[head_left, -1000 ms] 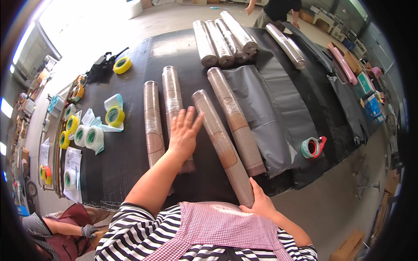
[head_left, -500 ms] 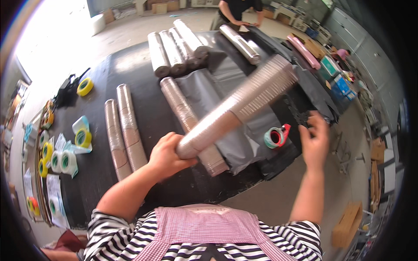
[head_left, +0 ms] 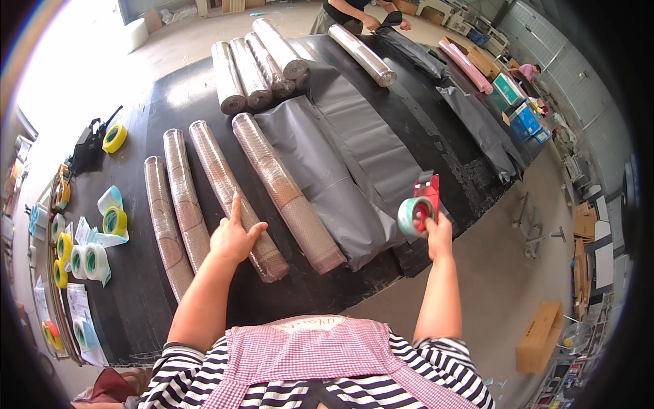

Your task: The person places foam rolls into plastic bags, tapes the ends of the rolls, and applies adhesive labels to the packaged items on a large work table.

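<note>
My left hand (head_left: 233, 238) rests on a wrapped brownish roll (head_left: 228, 184), index finger stretched along it and thumb spread; it grips nothing. Held in my right hand (head_left: 439, 238) is a red tape dispenser (head_left: 428, 189) carrying a pale green tape roll, raised over the table's near right edge. Just right of the touched roll lies another film-wrapped roll (head_left: 289, 194), partly beside a grey plastic sheet (head_left: 327, 177). Two thinner wrapped rolls, an inner one (head_left: 182, 184) and an outer one (head_left: 163, 225), lie to the left; my left forearm overlaps their near ends.
Several shiny rolls (head_left: 248, 71) lie at the far side of the black table (head_left: 136, 293). Tape rolls (head_left: 95, 259) crowd the left edge. A co-worker's hands (head_left: 371, 24) handle dark sheeting at the far edge. A cardboard box (head_left: 539, 337) stands on the floor at right.
The roll that my left hand held raised now lies on the table among the others. My left hand has let go and points along it. My right hand has picked up the tape dispenser.
</note>
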A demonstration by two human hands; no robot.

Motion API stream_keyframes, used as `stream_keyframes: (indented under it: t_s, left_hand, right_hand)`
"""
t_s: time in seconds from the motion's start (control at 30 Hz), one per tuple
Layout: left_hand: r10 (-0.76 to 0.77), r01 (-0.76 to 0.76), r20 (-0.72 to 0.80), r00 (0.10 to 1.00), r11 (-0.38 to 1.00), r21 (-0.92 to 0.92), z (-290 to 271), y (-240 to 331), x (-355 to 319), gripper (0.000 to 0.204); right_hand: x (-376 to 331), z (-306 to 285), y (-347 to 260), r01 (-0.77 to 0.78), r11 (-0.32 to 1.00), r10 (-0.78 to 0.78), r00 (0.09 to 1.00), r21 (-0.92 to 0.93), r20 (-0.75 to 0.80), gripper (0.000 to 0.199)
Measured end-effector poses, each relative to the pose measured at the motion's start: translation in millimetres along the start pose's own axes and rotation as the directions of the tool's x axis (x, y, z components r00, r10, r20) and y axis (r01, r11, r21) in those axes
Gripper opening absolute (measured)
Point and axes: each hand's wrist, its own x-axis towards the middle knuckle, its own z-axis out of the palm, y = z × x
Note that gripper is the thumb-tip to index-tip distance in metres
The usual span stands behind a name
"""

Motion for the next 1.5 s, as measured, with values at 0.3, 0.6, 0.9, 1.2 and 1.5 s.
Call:
stream_keyframes:
  t_s: [0.3,0.6,0.9,1.2,1.5]
  left_hand:
    - [0.477,0.333,0.413,0.775,0.246,-0.910,-17,42,-52,0.056]
    - [0.410,0.090,0.304,0.860,0.464,-0.881,1,-17,-60,0.014]
    - [0.318,-0.237,0.038,0.947,0.776,-0.585,-55,-80,-16,0.013]
    - [0.461,-0.520,-0.262,0.848,0.822,-0.234,-9,-104,-24,0.022]
    - [0.533,-0.580,-0.332,0.778,0.813,-0.056,6,-73,-14,0.023]
  right_hand:
    - [-186,107,-57,0.786,0.526,-0.606,0.614,-0.324,0.505,0.077]
    - [-245,139,-51,0.862,0.357,-0.570,0.506,-0.360,0.647,0.070]
    - [-297,131,-53,0.800,0.440,-0.321,0.564,-0.407,0.761,0.061]
    - [-304,152,-56,0.926,0.162,-0.209,0.369,-0.340,0.906,0.062]
    - [-311,155,-62,0.758,0.303,-0.109,0.629,-0.577,0.769,0.074]
